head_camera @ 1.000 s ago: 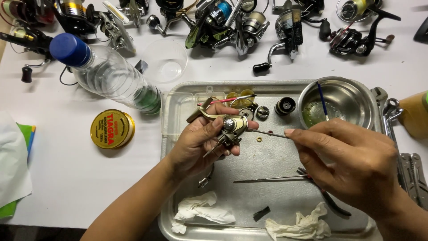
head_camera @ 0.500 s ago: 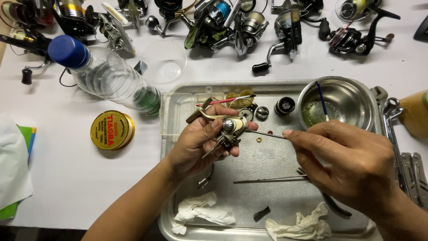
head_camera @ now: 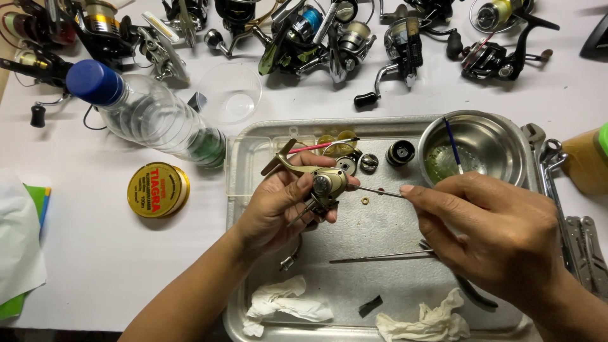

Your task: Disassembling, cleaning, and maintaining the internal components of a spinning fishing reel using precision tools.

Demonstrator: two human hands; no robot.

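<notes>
My left hand [head_camera: 278, 206] holds the reel body [head_camera: 320, 183] above the middle of the metal tray [head_camera: 380, 126], which lies on the table [head_camera: 95, 266]. My right hand [head_camera: 500, 234], to the right of it, holds a thin tool [head_camera: 380, 191] whose tip meets the reel body. A small ring [head_camera: 365, 201] lies on the tray just below the tool. Behind the reel body, small round parts [head_camera: 367, 163] lie in a row. The bowl [head_camera: 500, 136] sits in the tray's far right corner with a brush [head_camera: 453, 144] leaning in it. A rod [head_camera: 380, 257] lies between my hands; crumpled tissues [head_camera: 288, 307] lie along the near edge. Left of the tray are a round tin [head_camera: 157, 189] and a bottle [head_camera: 145, 114] on its side. Assembled reels [head_camera: 316, 31] line the far edge of the table.
</notes>
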